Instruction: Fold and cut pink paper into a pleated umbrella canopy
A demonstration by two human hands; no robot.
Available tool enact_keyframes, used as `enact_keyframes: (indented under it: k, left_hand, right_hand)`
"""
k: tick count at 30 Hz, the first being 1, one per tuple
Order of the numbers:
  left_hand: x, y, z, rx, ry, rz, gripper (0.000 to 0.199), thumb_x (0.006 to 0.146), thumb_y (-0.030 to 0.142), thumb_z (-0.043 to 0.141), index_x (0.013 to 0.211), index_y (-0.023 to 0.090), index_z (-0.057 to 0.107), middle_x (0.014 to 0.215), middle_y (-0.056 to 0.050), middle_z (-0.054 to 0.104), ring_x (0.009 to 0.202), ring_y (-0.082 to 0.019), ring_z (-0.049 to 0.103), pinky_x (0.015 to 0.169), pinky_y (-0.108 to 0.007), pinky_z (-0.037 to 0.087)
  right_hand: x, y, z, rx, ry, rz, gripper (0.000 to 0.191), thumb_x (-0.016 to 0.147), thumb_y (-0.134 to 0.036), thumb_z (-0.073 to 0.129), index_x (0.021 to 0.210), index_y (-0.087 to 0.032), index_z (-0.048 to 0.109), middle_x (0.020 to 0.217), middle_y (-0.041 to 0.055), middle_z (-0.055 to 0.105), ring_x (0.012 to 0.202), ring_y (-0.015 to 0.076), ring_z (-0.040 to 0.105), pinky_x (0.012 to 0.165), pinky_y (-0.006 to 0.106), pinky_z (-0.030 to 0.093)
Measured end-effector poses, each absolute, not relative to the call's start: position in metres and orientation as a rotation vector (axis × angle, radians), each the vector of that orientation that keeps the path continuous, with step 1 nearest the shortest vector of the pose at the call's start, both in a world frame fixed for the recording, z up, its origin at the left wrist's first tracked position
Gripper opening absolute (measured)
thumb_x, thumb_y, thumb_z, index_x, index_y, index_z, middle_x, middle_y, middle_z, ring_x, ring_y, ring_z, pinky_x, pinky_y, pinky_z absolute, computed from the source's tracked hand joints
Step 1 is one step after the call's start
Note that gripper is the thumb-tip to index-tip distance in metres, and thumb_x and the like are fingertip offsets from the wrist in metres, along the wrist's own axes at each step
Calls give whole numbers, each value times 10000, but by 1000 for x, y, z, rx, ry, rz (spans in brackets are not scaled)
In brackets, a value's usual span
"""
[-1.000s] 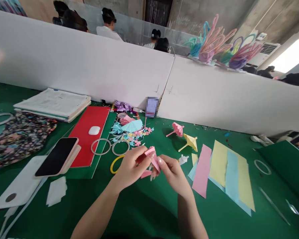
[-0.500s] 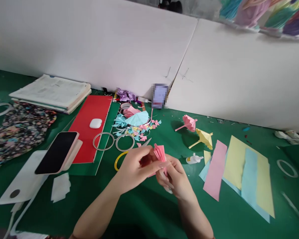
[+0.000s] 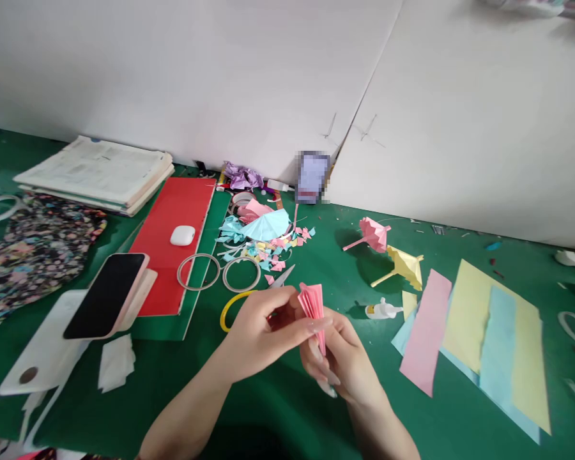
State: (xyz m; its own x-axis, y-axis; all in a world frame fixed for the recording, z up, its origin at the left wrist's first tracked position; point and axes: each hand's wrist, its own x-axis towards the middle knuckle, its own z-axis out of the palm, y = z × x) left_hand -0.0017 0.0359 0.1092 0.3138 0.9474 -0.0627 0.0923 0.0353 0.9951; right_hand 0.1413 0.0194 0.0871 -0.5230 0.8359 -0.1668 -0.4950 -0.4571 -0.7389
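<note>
A pink pleated paper [image 3: 312,303] is held upright between both hands at the middle of the view, its folds fanning slightly at the top. My left hand [image 3: 268,332] pinches it, thumb across the front. Around its lower part the fingers of my right hand [image 3: 340,348] are closed. Behind the left hand are the yellow handle [image 3: 227,313] and blades of scissors [image 3: 283,276]. A white glue bottle [image 3: 383,310] lies to the right of the hands. Beyond it rest a pink paper umbrella [image 3: 374,234] and a yellow one [image 3: 405,267].
Coloured sheets [image 3: 467,319] lie at the right. Paper scraps [image 3: 268,252], tape rings [image 3: 241,275] and a propped, blurred phone [image 3: 312,177] are farther back. At the left are a red folder [image 3: 172,217], a black-screened phone [image 3: 108,294], an earbud case [image 3: 183,235] and papers [image 3: 96,169].
The view has tilted down and shifted slightly left. The pink pleated paper has turned a little and more of its folds show; both hands still hold it.
</note>
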Motion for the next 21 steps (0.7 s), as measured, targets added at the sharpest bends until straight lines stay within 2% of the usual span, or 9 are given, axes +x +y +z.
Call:
enact_keyframes:
  k: [9, 21]
  left_hand:
    - [-2, 32, 108, 1465, 1050, 919, 164, 789, 218, 638, 667, 167, 541, 576, 50, 440, 503, -67, 370, 457, -195, 294]
    - [-3, 30, 113, 1549, 1009, 927, 242, 838, 261, 587, 635, 163, 500, 572, 43, 422, 489, -64, 343, 448, -203, 276]
  right_hand:
    - [141, 14, 84, -715, -852, 1990, 350, 918, -441, 467, 702, -168, 501, 450, -82, 387, 297, 24, 317, 294, 129, 309]
    - [140, 9, 88, -733, -842, 1988, 341, 920, -450, 457, 732, -169, 503, 462, -78, 399, 303, 26, 303, 282, 126, 311]
